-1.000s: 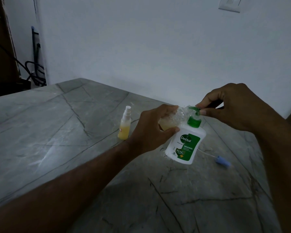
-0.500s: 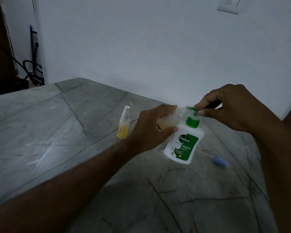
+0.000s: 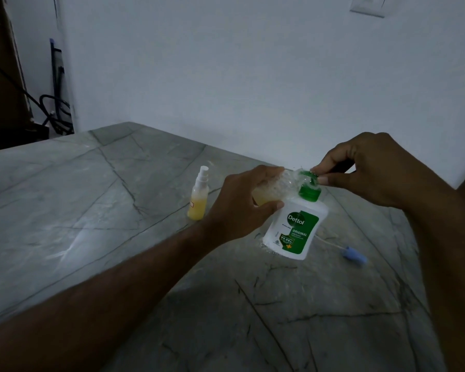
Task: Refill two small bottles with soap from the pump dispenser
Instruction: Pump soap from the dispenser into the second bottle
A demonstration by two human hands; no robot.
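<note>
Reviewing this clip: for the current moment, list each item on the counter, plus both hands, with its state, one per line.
Pump dispenser: upright on counter, green pump fitted.
Small clear bottle: tilted at the nozzle, partly filled with yellowish liquid.
Spray bottle: upright, capped, roughly half full.
Blue spray cap with tube: lying on counter.
Left hand: grips the small clear bottle.
Right hand: pinches the pump head.

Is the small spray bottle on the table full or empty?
Partly full. The spray bottle stands upright on the table, with yellow liquid in its lower part only.

Wall switch plate (image 3: 368, 6); cables (image 3: 54, 111), perhaps.
</note>
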